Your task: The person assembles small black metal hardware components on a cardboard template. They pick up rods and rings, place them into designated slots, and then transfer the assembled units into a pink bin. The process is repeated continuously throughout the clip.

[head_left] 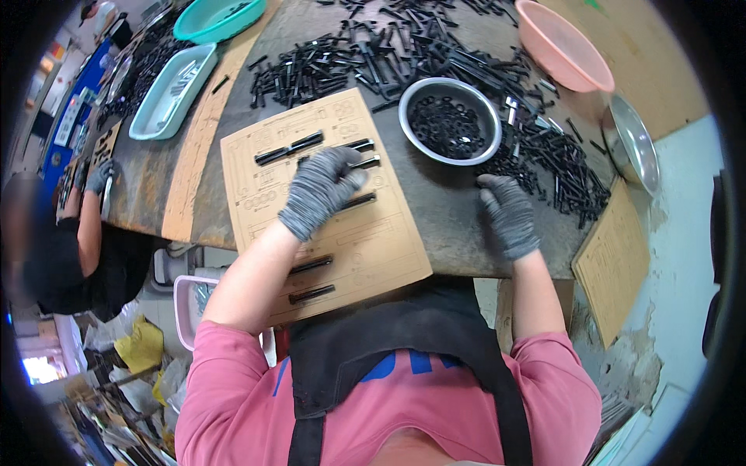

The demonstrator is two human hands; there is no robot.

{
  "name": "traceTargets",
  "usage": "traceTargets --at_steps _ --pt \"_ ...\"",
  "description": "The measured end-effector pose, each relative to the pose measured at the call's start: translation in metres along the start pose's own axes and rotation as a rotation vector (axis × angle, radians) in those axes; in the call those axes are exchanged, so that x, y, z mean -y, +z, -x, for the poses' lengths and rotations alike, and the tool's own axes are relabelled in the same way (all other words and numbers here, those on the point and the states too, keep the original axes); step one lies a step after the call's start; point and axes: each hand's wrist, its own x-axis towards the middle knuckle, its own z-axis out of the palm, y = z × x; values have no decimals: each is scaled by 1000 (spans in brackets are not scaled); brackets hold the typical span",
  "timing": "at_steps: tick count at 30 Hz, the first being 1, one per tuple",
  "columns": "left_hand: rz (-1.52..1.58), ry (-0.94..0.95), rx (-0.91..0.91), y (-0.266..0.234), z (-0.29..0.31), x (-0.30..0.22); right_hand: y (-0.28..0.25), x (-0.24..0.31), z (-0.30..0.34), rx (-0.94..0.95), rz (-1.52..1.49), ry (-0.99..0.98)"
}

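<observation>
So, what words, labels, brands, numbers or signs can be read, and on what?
Central tan cardboard sheet: fine print, too small to read.
Right-hand tan cardboard sheet: faint print, too small to read.
Pink cloth shirt: blue letters, partly hidden by the black apron; no whole word shows.

Both arms bent, hands well apart. Left forearm (258,268) bare, angled forward and inward; left grip (320,190) gloved in grey, palm down, fingers bent and pointing right-forward, thumb apart from fingers; fingertip closure unclear. Right forearm (538,297) bare, nearly straight ahead, leaning slightly inward; right grip (510,216) likewise gloved, back up, fingers loosely curled forward-left, palm hidden.
</observation>
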Motion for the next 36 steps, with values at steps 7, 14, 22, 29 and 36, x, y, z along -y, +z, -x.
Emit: traceTargets --at_steps 7,14,22,29,36 --pt "-240 292 461 112 -23 -39 -25 -61 -1 153 505 525" --pt "-644 251 323 184 -60 -60 -6 -53 -12 151 472 455" --pt "-751 268 414 187 -68 -60 -12 -57 3 164 247 300" --pt "-890 299 446 176 -61 -69 -15 -55 20 -63 39 261" --pt "-726 368 355 125 -23 -68 -21 -33 17 11 -494 331"
